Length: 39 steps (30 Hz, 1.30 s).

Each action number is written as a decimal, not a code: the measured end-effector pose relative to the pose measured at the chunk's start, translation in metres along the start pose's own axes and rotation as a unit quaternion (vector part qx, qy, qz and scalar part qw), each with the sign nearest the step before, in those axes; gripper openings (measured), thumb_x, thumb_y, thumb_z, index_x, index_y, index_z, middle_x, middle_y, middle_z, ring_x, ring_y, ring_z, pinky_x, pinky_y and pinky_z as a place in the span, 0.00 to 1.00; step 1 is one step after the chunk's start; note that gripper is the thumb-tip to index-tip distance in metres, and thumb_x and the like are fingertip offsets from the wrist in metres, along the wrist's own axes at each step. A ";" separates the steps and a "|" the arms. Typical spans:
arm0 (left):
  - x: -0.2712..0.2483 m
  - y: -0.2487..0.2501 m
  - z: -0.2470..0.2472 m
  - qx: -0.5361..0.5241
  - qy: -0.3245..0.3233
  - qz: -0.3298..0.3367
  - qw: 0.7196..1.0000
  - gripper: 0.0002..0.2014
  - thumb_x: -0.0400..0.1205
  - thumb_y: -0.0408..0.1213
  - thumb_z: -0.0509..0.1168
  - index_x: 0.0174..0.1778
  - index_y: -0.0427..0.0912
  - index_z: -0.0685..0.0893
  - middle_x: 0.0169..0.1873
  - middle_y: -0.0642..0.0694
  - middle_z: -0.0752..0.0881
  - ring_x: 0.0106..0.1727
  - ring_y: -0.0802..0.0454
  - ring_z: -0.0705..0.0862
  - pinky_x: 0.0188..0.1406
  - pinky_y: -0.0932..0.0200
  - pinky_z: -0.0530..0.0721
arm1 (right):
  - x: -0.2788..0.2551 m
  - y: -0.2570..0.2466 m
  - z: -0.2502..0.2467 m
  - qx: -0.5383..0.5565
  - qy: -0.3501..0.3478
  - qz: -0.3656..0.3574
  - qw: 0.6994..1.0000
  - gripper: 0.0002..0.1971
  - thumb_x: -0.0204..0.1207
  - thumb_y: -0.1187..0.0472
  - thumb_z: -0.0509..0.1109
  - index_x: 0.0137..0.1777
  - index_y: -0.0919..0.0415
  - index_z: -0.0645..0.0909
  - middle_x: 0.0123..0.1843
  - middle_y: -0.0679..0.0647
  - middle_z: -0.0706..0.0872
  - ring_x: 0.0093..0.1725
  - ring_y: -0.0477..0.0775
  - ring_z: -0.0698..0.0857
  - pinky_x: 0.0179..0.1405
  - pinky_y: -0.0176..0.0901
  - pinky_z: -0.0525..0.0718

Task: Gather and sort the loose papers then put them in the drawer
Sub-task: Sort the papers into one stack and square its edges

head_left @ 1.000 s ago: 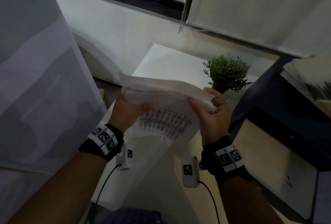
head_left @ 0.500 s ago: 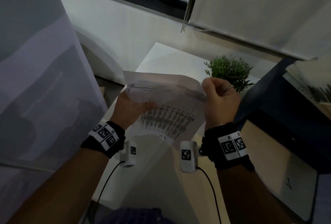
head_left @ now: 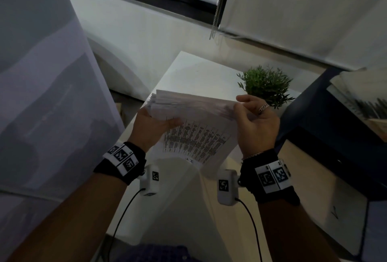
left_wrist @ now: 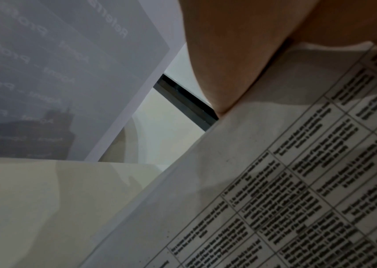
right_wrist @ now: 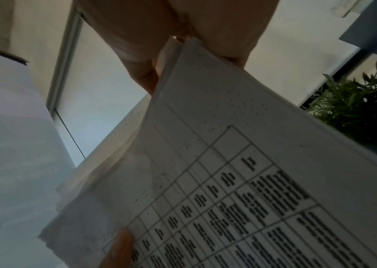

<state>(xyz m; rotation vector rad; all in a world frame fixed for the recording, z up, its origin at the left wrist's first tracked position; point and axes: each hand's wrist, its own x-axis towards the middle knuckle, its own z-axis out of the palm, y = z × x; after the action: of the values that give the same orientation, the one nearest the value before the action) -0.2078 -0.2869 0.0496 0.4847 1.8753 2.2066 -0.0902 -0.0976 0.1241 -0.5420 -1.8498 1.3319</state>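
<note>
A stack of loose white papers (head_left: 194,123) is held in the air between both hands, its top sheet printed with a table of dark text. My left hand (head_left: 165,123) grips its left side, thumb lying on the printed page, fingers hidden beneath. My right hand (head_left: 240,109) pinches the right edge. In the left wrist view the thumb (left_wrist: 229,63) presses on the printed sheet (left_wrist: 274,181). The right wrist view shows fingers (right_wrist: 146,59) pinching a corner of the papers (right_wrist: 251,145), whose sheet edges are fanned. No drawer can be made out.
Below the papers is a white table (head_left: 194,71) with a small green potted plant (head_left: 266,86) at its right. A large pale sheet (head_left: 41,94) stands close on the left. A dark blue unit (head_left: 335,125) is at the right. A blind cord (head_left: 216,10) hangs ahead.
My right hand has shifted from holding the stack's near right side to pinching its far right edge. The stack has risen slightly and its sheets lie closer together.
</note>
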 end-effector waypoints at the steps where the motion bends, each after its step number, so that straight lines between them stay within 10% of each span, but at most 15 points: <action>1: 0.000 0.000 0.000 -0.002 -0.003 0.004 1.000 0.20 0.62 0.27 0.81 0.48 0.45 0.88 0.41 0.59 0.93 0.46 0.62 0.90 0.45 0.66 0.87 | 0.000 0.002 0.000 0.001 0.003 0.014 1.000 0.06 0.73 0.72 0.73 0.36 0.75 0.83 0.48 0.61 0.90 0.48 0.47 0.87 0.42 0.26 0.80; 19: 0.003 0.003 0.000 0.026 -0.007 0.005 1.000 0.20 0.65 0.23 0.81 0.50 0.44 0.88 0.43 0.57 0.93 0.48 0.59 0.90 0.47 0.62 0.88 | 0.012 -0.002 0.009 -0.050 -0.118 0.058 0.990 0.01 0.74 0.59 0.77 0.44 0.54 0.90 0.39 0.50 0.92 0.38 0.44 0.90 0.38 0.39 0.84; 25: 0.006 0.000 -0.001 0.037 0.057 0.018 0.998 0.18 0.68 0.30 0.80 0.53 0.42 0.89 0.46 0.58 0.93 0.51 0.57 0.91 0.49 0.62 0.87 | -0.008 0.019 -0.006 0.031 -0.131 0.029 0.990 0.38 0.61 0.68 0.84 0.71 0.60 0.74 0.55 0.54 0.85 0.53 0.41 0.87 0.47 0.32 0.86; 30: 0.007 0.016 0.019 0.022 0.132 0.031 0.991 0.21 0.67 0.35 0.83 0.55 0.37 0.88 0.44 0.53 0.91 0.45 0.63 0.89 0.45 0.63 0.87 | -0.012 0.024 0.004 0.004 -0.064 0.083 0.994 0.09 0.67 0.67 0.82 0.46 0.63 0.87 0.36 0.41 0.88 0.32 0.27 0.84 0.34 0.30 0.81; 39: -0.007 0.014 0.026 0.033 0.128 0.038 0.991 0.23 0.80 0.43 0.68 0.63 0.40 0.65 0.46 0.55 0.80 0.39 0.73 0.82 0.39 0.72 0.81 | -0.014 0.022 0.005 0.057 -0.016 0.059 0.997 0.19 0.62 0.59 0.85 0.50 0.53 0.82 0.46 0.49 0.87 0.44 0.39 0.87 0.41 0.30 0.84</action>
<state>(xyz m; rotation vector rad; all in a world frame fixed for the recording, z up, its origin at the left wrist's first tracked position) -0.1905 -0.2679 0.0657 0.2988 2.0932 2.3594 -0.0882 -0.1025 0.0979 -0.5792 -1.7767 1.5220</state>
